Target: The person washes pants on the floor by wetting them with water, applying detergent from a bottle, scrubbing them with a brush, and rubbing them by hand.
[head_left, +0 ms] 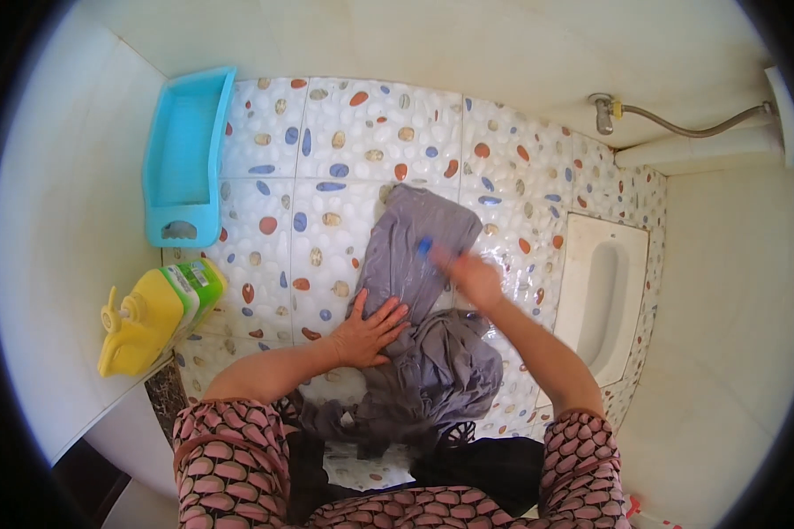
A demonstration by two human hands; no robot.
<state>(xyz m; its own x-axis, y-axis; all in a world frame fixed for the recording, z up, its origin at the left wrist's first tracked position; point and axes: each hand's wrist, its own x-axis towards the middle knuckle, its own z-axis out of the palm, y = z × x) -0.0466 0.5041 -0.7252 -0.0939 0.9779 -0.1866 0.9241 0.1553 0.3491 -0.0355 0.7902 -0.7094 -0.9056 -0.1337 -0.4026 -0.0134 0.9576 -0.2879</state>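
A wet grey garment (415, 238) lies on the pebble-patterned floor, its far part spread flat and its near part bunched in folds toward me. My left hand (364, 332) rests on the garment's left edge, palm down with the fingers spread. Over the flat part, my right hand (476, 280) is closed around a small blue object (424, 247). Motion blurs that object and the fingertips, so its exact kind does not show. It is at or just above the cloth.
At the left, a light-blue plastic washboard basin (182, 225) stands against the wall. Nearer is a yellow jug (154, 309) with a pump top. A white squat toilet (572, 291) is set into the floor at right. A wall tap (602, 115) with a hose is beyond it.
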